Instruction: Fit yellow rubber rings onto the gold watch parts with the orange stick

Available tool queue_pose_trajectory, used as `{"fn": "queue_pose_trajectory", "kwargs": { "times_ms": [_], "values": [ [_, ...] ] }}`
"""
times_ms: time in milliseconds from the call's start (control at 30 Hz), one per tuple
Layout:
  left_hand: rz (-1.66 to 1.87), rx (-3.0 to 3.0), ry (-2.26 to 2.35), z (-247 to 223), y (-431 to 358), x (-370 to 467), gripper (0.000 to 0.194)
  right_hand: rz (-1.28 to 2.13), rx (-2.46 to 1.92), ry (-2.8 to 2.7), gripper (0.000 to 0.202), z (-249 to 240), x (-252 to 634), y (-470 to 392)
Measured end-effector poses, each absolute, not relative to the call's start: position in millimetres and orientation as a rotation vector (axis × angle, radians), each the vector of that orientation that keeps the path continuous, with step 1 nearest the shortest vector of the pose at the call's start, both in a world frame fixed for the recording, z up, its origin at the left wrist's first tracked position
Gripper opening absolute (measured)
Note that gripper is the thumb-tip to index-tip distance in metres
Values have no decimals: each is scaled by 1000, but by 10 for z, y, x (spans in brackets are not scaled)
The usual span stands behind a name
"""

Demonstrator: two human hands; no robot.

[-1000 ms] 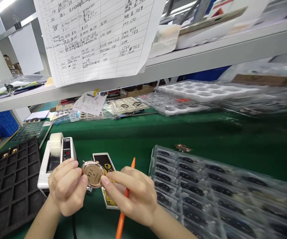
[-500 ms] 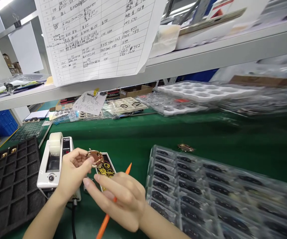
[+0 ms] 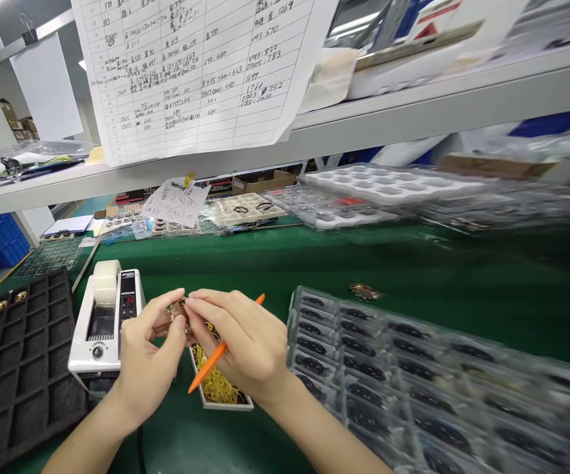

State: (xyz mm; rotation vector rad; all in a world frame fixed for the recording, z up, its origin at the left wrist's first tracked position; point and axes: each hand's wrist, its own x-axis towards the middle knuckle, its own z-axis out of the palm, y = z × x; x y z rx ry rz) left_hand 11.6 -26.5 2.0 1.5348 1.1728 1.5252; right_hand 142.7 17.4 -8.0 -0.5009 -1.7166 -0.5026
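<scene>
My left hand [image 3: 147,362] is closed, with thumb and fingers pinching a rose-gold watch case [image 3: 178,313] that is tilted on edge. My right hand [image 3: 248,342] has its fingertips against the near right side of the case. It also keeps a slim orange pointed stick [image 3: 207,368] tucked between its fingers, tip down to the left. Whether the right fingertips hold some small part at the case is hidden. Below the hands sits a white-rimmed box [image 3: 230,407] of thin yellow rings, partly covered by my right hand.
At left stand a white tape dispenser [image 3: 81,329] and a black compartment tray [image 3: 23,368] with several gold pieces. Clear plastic trays [image 3: 364,382] of dark oval parts fill the right. Another watch case [image 3: 365,291] lies behind them. A shelf [image 3: 393,128] with a hanging handwritten sheet [image 3: 191,85] crosses above.
My right hand has risen to meet the watch case, and the orange stick has swung over. My left hand has tilted the case on edge. More of the ring box shows.
</scene>
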Motion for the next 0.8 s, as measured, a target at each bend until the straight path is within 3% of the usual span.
{"fn": "queue_pose_trajectory", "kwargs": {
  "times_ms": [400,800],
  "values": [
    [1612,1749,1336,-49,-278,117,29,-535,-341,-1817,14,-50,1510,264],
    [1610,1696,1294,-15,-252,135,23,-486,-463,-1653,19,-151,1378,235]
  ]
}}
